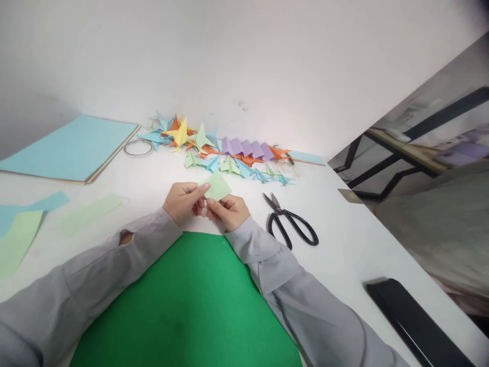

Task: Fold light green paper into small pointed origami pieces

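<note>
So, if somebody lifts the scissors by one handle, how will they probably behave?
The scissors look stiff, with dark metal blades, so they should hardly bend. Their blades are slightly apart, so the free handle may swing around the pivot. Lying flat on the table, they seem more likely to slide than roll if pushed.

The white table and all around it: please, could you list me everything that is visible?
small paper: one, light green, in both hands
scissors: one pair, black handles, right of hands
folded figures: many, mixed colours, along wall
purple folds: several, among figures
blue strip: one, right of figures
paper stack: one, blue top, far left
ring: one, greyish, beside stack
loose papers: several, green and blue, left
board: one, green, front
case-like object: one, black, near right
table: one, white, beneath
wall: white, behind
frame: black, blurred, far right
sleeves: two, grey
hands: two, centre
</note>
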`<state>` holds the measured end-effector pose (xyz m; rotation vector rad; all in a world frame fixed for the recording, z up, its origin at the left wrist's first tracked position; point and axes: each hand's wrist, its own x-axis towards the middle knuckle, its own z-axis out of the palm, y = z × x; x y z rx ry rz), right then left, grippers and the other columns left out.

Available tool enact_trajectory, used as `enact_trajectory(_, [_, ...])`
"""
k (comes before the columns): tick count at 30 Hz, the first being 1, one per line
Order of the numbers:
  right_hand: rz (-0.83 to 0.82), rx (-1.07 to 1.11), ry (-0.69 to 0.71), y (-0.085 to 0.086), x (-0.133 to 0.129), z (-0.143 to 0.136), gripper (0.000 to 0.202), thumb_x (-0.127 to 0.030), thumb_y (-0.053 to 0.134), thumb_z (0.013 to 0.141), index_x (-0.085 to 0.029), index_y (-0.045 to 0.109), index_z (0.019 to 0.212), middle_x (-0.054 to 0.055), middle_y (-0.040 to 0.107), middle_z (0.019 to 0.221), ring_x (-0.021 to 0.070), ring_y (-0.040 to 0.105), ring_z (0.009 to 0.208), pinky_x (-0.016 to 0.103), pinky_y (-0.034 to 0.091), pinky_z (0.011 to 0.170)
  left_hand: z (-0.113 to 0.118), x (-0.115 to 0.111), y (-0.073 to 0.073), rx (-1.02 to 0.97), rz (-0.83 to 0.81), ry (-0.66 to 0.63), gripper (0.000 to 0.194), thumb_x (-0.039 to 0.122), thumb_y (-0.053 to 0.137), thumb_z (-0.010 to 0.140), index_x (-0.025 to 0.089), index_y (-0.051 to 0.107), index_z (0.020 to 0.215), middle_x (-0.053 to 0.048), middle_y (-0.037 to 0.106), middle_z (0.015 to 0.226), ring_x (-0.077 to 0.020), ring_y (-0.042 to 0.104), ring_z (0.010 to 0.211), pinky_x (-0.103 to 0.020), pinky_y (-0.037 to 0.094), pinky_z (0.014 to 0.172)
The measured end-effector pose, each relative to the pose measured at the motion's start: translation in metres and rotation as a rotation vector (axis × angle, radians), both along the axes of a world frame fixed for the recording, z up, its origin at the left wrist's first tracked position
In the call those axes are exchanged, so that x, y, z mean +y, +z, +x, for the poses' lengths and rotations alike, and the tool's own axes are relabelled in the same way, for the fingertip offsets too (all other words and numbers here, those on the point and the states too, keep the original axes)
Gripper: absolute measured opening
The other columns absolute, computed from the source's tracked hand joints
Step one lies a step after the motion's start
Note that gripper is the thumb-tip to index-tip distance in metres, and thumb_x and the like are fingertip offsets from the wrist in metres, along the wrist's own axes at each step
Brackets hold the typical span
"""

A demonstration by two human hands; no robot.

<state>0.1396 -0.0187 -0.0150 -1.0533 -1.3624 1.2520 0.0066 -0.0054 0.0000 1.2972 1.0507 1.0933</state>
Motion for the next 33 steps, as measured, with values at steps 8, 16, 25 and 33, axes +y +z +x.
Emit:
enact_trajectory(8, [-0.033,0.022,0.012,-0.01,0.004,0.0,0.037,-0.051,0.065,0.061,-0.014,0.061,0.056,0.001,0.059,0.046,0.0091,0.049,0.039,0.022,0.039,0.041,-0.003,0.005,-0.003,-0.051,-0.045,0.028,0.032,0.04,0.067,0.063,0.013,0.056,0.049,0.001,0.051,0.037,-0.0079,0.046,0.034,-0.019,0.035,0.036])
enact_trajectory(16, [-0.025,-0.17,-0.044,-0.006,0.004,-0.002,0.036,-0.047,0.061,0.064,-0.015,0.058,0.048,0.0,0.054,0.04,0.0086,0.043,0.037,0.022,0.031,0.039,-0.006,0.008,-0.006,-0.049,-0.07,-0.024,0.031,0.04,0.064,0.065,0.013,0.057,0.051,0.0,0.055,0.039,-0.0081,0.049,0.036,-0.02,0.038,0.04])
enact_trajectory(25, [0.001,-0.241,-0.043,-0.005,0.005,-0.001,0.033,-0.041,0.056,0.068,-0.016,0.051,0.046,-0.003,0.045,0.035,0.0062,0.035,0.033,0.02,0.023,0.037,-0.005,0.005,-0.003,-0.098,-0.106,-0.01,0.034,0.042,0.063,0.065,0.012,0.055,0.051,0.0,0.053,0.036,-0.0082,0.047,0.033,-0.02,0.036,0.037])
enact_trajectory(33, [-0.017,-0.255,-0.093,0.0,0.004,-0.003,0.034,-0.041,0.055,0.065,-0.017,0.048,0.042,-0.003,0.043,0.034,0.0055,0.032,0.033,0.021,0.022,0.036,-0.005,0.006,-0.003,-0.095,-0.095,0.003,0.025,0.034,0.073,0.056,0.011,0.06,0.056,0.001,0.054,0.039,-0.0081,0.047,0.036,-0.02,0.037,0.039])
